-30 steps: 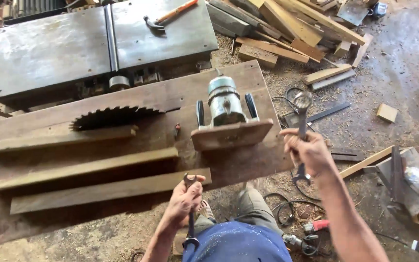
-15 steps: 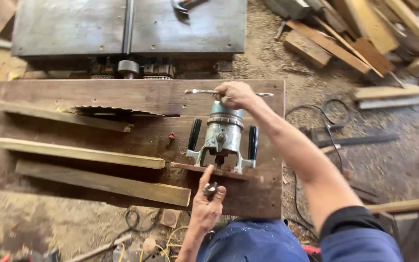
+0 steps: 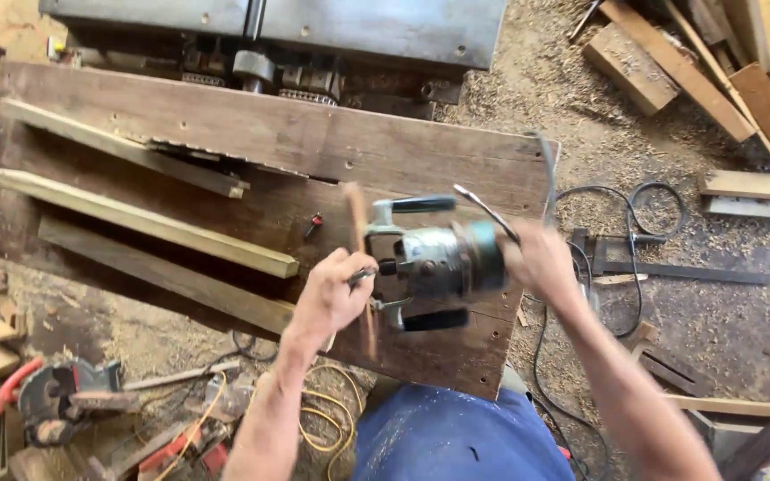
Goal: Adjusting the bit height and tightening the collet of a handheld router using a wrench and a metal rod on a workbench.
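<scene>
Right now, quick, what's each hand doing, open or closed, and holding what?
Left hand: closed on a small metal tool at the router base.
Right hand: closed on the router's top end, a wrench in its grip.

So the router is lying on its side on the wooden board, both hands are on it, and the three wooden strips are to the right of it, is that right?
Not quite. In the head view the three wooden strips lie to the left of the router, not the right. The rest holds: the router lies on its side on the wooden board, with the left hand at its base end and the right hand at its top end.
</scene>
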